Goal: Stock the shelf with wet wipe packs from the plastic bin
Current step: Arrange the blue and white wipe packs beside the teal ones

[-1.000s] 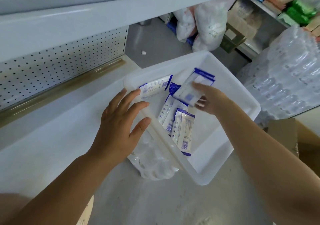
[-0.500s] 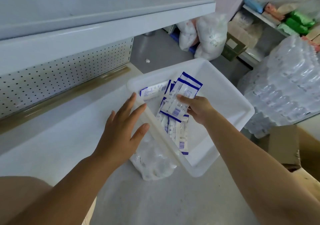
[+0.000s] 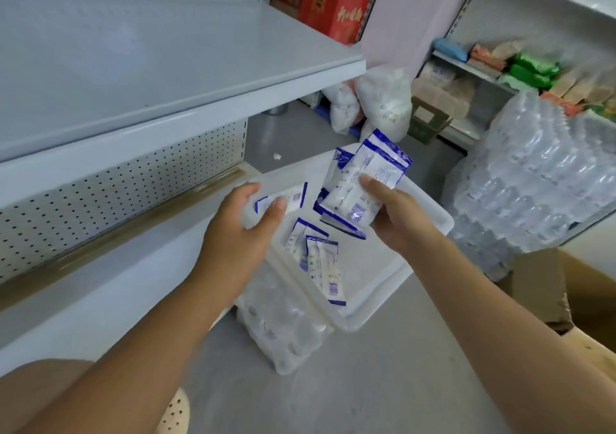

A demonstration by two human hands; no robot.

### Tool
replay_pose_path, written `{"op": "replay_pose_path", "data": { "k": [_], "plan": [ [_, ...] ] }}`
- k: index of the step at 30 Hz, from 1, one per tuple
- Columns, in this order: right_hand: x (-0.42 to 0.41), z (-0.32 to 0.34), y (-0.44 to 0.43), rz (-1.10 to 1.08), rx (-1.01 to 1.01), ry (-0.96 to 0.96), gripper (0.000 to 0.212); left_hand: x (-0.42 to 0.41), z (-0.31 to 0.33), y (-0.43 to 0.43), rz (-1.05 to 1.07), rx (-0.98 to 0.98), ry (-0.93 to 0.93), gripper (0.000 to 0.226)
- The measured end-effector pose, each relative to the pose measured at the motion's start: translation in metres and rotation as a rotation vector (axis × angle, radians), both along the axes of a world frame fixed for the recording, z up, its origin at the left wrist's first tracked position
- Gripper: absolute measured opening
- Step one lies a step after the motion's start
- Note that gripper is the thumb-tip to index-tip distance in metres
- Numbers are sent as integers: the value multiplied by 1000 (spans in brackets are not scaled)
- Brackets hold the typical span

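Clutching several wipe packs (image 3: pixel 361 185) over the bin (image 3: pixel 433 223), the right hand (image 3: pixel 398 218) curled tight; the left hand (image 3: pixel 233 233) curled at its left rim, grip unclear.

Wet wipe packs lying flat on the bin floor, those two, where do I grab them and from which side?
Probably from straight above with the left hand, since the right hand is full. Pinch across the narrow width at mid-length: the two packs lie flat, overlapping, with their long edges exposed inside the bin.

Grey concrete floor (image 3: pixel 350 393), pale pink wall (image 3: pixel 410 16), stocked shelving (image 3: pixel 533 6) far right.
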State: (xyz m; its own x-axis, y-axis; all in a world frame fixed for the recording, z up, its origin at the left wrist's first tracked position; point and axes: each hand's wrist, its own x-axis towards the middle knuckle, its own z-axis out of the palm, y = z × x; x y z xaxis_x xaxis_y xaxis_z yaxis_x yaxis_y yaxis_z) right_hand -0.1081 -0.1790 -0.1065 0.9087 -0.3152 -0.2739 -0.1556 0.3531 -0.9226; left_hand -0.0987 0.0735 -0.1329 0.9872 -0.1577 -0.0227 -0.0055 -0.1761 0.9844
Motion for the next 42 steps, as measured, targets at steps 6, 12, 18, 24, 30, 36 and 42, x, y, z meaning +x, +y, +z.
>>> {"op": "replay_pose_path", "data": {
  "k": [6,12,18,24,30,36,42],
  "plan": [
    [-23,59,72,450,-84,0,39,-5,72,-1,-17,-180,253,71],
    [-19,88,132,654,-144,-22,33,-19,103,49,25,-380,380,46],
    [2,118,203,754,-288,-102,35,-24,128,118,221,-372,331,59],
    [24,154,278,781,-231,-206,25,-26,175,191,423,-449,170,52],
    [62,178,354,627,-81,-228,29,-8,204,268,669,-398,6,37],
    [90,201,409,463,171,-358,26,7,213,329,835,-445,-39,40],
    [89,189,461,605,-202,-446,50,13,197,346,865,-547,-101,26]
  ]
}}
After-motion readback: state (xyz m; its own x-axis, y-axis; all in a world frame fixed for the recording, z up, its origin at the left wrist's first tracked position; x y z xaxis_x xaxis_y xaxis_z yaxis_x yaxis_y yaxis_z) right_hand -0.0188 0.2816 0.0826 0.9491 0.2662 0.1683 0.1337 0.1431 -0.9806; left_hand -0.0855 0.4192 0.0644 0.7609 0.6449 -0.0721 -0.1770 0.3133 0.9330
